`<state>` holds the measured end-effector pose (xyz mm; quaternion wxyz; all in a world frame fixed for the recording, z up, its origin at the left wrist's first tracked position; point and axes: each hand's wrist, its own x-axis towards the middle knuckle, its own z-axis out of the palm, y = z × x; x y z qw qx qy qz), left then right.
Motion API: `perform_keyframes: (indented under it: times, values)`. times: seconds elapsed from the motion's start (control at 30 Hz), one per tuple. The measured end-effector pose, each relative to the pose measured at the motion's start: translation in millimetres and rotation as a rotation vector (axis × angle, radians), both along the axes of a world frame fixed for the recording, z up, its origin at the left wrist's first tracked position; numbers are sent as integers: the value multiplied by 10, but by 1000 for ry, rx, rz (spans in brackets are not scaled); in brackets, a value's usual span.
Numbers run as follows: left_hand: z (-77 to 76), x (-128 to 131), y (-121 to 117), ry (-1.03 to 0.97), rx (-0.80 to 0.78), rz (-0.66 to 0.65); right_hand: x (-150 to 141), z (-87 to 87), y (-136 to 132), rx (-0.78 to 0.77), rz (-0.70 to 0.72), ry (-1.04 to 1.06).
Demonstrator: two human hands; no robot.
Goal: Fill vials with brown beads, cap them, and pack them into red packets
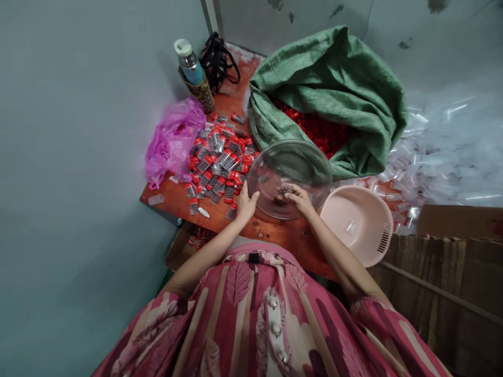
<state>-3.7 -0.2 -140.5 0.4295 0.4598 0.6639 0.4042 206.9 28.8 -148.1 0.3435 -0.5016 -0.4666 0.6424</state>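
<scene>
A clear plastic bowl (291, 149) stands near the front of the orange tabletop. My left hand (247, 203) grips its near left rim, with the thumb at the edge. Inside the bowl, my right hand (298, 199) has its fingers closed on a cluster of small dark balls (283, 192), which show around the fingertips. To the left of the bowl lies a heap of small clear bottles with red caps (218, 162), filled with dark bits. An uncapped clear tube (156, 199) rests at the table's left corner.
A green woven sack (365, 99) of red caps (322, 128) stands behind the bowl. A pink basin (356, 199) is at the right, beside many clear empty tubes (451, 162). A pink plastic bag (173, 136), a bottle (192, 70) and black straps (216, 63) are on the left.
</scene>
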Motion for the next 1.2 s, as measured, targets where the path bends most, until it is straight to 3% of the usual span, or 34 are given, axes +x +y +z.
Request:
perform_keyframes:
  times: [0.07, 0.17, 0.3, 0.37, 0.53, 0.6, 0.83, 0.97, 1.07, 1.2]
  values:
    - [180, 1, -14, 102, 102, -13, -1, 109, -10, -78, -76, 188]
    - [420, 86, -22, 102, 215, -106, -28, 260, -36, -73, -125, 259]
    - [472, 282, 34, -235, 42, -310, -46, 381, -26, 22, 1, 89]
    - [399, 351, 66, -451, -76, -309, -12, 383, 25, 82, 65, -118]
    - [267, 353, 62, -720, -179, -160, 80, 179, 126, 136, 358, -1157]
    - [275, 320, 41, -737, -185, -146, 51, 60, 91, 107, 435, -1293]
    - [265, 275, 36, -734, -193, -144, -12, -117, -8, 177, 564, -1289]
    - [193, 286, 55, -599, -102, -197, 58, -111, 56, 188, 487, -1194]
    - [208, 281, 58, -351, 4, -276, 107, -18, 88, 212, 372, -1079]
    - [283, 291, 58, -97, 108, -372, 141, 319, 67, 296, 204, -830]
